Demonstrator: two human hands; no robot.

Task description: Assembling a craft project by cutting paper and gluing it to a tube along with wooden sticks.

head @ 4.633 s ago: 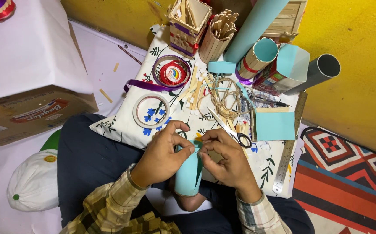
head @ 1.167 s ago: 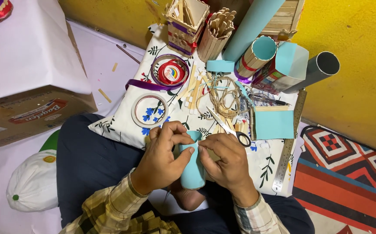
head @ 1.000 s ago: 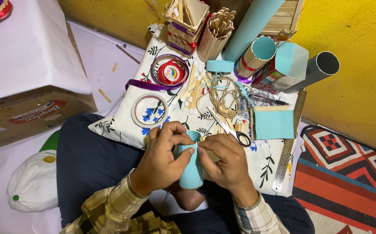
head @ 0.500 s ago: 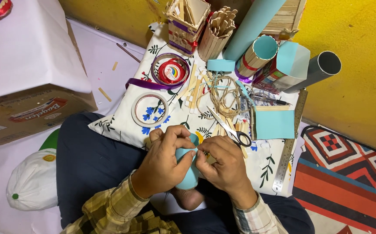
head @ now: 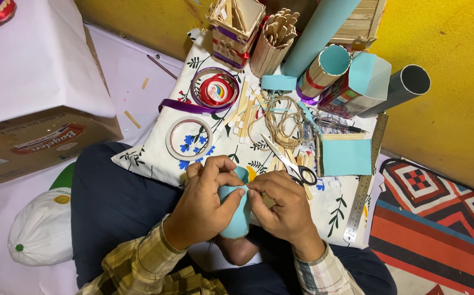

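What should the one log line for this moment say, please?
left hand: grips light blue tube | right hand: fingertips pinch at tube top | scissors: on cloth beside

A floral cushion point(head: 155, 158) carries tape roll point(head: 189, 138), twine point(head: 283, 117), scissors point(head: 291, 164), ruler point(head: 363, 188).

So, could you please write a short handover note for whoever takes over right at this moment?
Left hand: wrapped around the teal tube, held upright over the lap.
Right hand: fingertips pinching at the tube's upper edge; whatever they hold is too small to tell.
Scissors, twine, tape ring and ruler lie on the floral cloth ahead.
Done: tube is teal all round.
Left: work at the top edge.
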